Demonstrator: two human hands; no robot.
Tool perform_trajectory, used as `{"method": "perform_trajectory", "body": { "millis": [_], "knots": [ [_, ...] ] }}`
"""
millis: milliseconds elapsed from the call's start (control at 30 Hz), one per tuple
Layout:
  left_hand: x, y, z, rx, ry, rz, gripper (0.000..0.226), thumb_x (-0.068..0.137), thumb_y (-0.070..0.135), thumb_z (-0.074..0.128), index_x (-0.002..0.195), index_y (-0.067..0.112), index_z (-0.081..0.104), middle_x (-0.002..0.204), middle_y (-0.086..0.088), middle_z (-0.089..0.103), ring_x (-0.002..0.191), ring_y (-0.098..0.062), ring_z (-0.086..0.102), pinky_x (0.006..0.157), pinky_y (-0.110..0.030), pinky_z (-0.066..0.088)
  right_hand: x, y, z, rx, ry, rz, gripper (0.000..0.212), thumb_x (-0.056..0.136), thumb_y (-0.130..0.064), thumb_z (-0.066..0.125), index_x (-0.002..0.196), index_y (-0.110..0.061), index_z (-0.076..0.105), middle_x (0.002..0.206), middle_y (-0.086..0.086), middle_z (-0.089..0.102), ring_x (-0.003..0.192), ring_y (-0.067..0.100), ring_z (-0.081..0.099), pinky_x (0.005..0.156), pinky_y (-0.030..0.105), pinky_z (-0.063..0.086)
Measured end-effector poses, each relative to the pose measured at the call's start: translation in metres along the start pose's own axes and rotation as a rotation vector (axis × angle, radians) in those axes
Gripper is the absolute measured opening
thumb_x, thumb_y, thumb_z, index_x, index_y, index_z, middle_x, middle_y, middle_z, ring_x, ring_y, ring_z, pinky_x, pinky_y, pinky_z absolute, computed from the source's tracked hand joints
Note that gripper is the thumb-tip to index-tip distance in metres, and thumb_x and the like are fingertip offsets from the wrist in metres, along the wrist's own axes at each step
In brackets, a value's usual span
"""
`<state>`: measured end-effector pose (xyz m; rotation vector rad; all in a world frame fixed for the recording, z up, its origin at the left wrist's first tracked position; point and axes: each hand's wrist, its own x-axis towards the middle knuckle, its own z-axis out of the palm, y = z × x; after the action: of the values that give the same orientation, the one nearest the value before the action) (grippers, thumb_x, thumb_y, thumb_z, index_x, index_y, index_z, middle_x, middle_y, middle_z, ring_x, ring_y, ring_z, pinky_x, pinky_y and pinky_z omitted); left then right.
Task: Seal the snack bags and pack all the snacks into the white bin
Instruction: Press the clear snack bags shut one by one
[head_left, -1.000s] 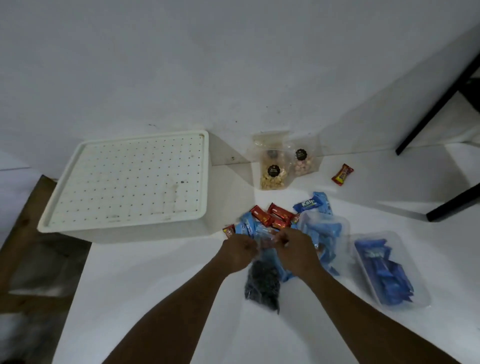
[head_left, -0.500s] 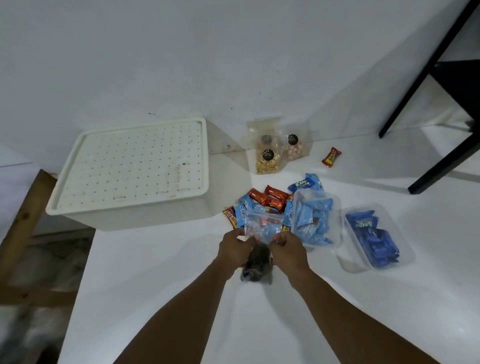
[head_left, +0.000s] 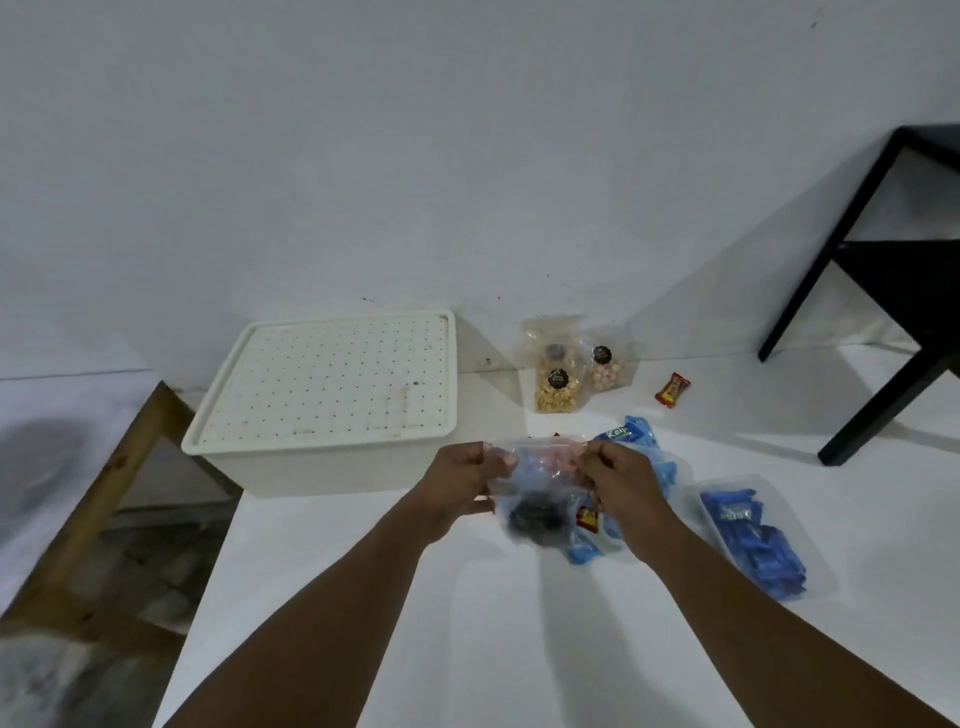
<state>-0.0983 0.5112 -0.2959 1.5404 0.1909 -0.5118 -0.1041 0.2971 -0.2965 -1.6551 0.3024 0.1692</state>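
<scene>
Both hands pinch a clear snack bag (head_left: 537, 486) above the middle of the white surface (head_left: 363, 597): the left hand (head_left: 462, 480) grips its left top corner, the right hand (head_left: 618, 483) its right. The bag's top edge runs left to right; its dark contents hang blurred at the bottom. The near half of the surface lies open. The lidded white bin (head_left: 327, 400) sits at the far left corner, beside the left edge. More blue-wrapper bags (head_left: 753, 535) lie toward the right edge.
</scene>
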Motion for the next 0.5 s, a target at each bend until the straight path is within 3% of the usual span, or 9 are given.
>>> {"method": "perform_trajectory", "body": {
  "millis": [133,267,400,500],
  "knots": [
    [-0.004,0.025,0.004,-0.044,0.114,0.103,0.026,0.084,0.027,0.077,0.096,0.004,0.073,0.083,-0.009,0.073,0.082,-0.022,0.069,0.069,-0.028,0.057,0.0,-0.034,-0.004,0.057,-0.063,-0.059,0.012,0.093,-0.019,0.063,0.083,-0.014,0.068,0.061,0.002,0.066,0.043,0.001,0.05,0.041,0.016,0.037],
    [-0.01,0.043,0.009,-0.025,0.134,0.145,0.034,0.084,0.036,0.076,0.096,0.005,0.073,0.094,-0.013,0.076,0.093,-0.03,0.074,0.082,-0.035,0.053,0.002,-0.059,-0.011,0.02,-0.092,-0.133,0.017,0.093,-0.017,0.063,0.076,-0.012,0.065,0.062,0.008,0.065,0.045,0.006,0.051,0.046,0.021,0.037],
    [-0.017,0.055,0.011,-0.068,0.111,0.182,0.024,0.085,0.034,0.076,0.095,0.013,0.071,0.095,-0.014,0.076,0.094,-0.026,0.075,0.094,-0.043,0.048,0.002,-0.073,-0.013,0.003,-0.096,-0.209,0.026,0.092,-0.008,0.061,0.068,-0.015,0.056,0.061,0.008,0.061,0.044,0.003,0.05,0.048,0.02,0.036],
    [-0.019,0.06,0.011,-0.109,0.091,0.183,0.016,0.086,0.032,0.075,0.088,0.017,0.069,0.086,-0.008,0.072,0.095,-0.028,0.075,0.089,-0.042,0.047,0.001,-0.076,-0.013,0.02,-0.109,-0.214,0.031,0.094,-0.013,0.06,0.064,-0.018,0.057,0.06,0.004,0.06,0.046,0.005,0.047,0.051,0.024,0.035]
  ]
}}
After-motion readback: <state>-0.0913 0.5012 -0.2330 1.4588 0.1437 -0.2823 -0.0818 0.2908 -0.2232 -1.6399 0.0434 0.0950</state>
